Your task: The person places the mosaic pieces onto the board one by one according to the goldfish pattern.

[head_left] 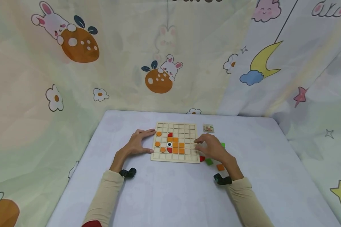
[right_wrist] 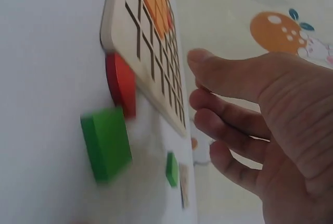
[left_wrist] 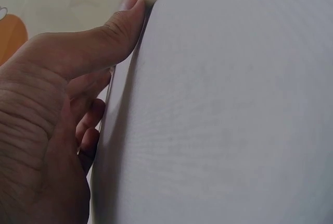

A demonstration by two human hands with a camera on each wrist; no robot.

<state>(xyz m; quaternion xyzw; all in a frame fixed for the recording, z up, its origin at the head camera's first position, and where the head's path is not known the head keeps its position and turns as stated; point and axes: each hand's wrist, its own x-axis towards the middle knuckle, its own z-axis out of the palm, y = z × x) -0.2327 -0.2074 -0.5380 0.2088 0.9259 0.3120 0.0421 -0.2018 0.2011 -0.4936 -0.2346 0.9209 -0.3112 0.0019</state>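
Note:
A wooden grid board lies flat on the table with several orange square tiles near its middle. Beside them are red rounded tiles and a white tile with a black eye; orange discs sit further left. My left hand touches the board's left edge, thumb near the lower corner and fingers higher up, spread fairly straight. My right hand hovers over the board's right edge. In the right wrist view its thumb and fingertips stand apart, with no tile visible between them.
Right of the board lie a red piece, a green tile, another green tile and an orange tile. A small patterned card lies beyond them. A printed curtain hangs behind the white table.

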